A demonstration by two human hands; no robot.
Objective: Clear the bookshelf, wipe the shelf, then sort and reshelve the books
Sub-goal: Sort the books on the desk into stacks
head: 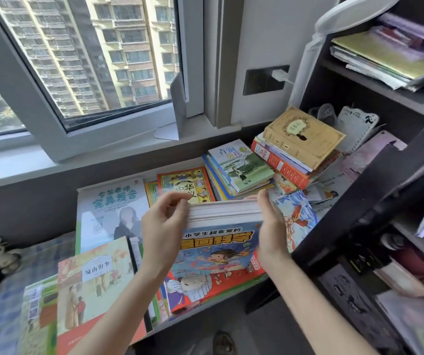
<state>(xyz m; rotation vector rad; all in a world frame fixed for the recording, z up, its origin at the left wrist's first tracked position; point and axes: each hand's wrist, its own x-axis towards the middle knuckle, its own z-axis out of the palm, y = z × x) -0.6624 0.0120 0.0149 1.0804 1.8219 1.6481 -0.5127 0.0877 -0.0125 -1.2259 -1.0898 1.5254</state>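
Since it is made up of many separate slim volumes rather than one bound block, the stack of thin paperback books (222, 235) is judged to be fairly heavy as a whole yet loose within, and the glossy covers are likely to slide on one another if the pressure from the sides is eased. It is best taken by its two opposite edges and squeezed inward, with some support behind or beneath, and that is roughly how it is held now. The left hand (163, 226) is curled round the upper left corner, with the white page edges pinched between thumb and fingertips. The right hand (272, 226) is closed on the right edge with the thumb at the top corner; its fingers are hidden behind the stack. The stack is held tilted up above the other books spread below the window, just left of the dark wooden bookshelf (359, 216) and well short of its shelves. A bright blue cartoon cover with yellow lettering is shown in front, with a broad band of pale page edges above it. A thick yellow hardback (303, 137) is seen topping a farther pile.
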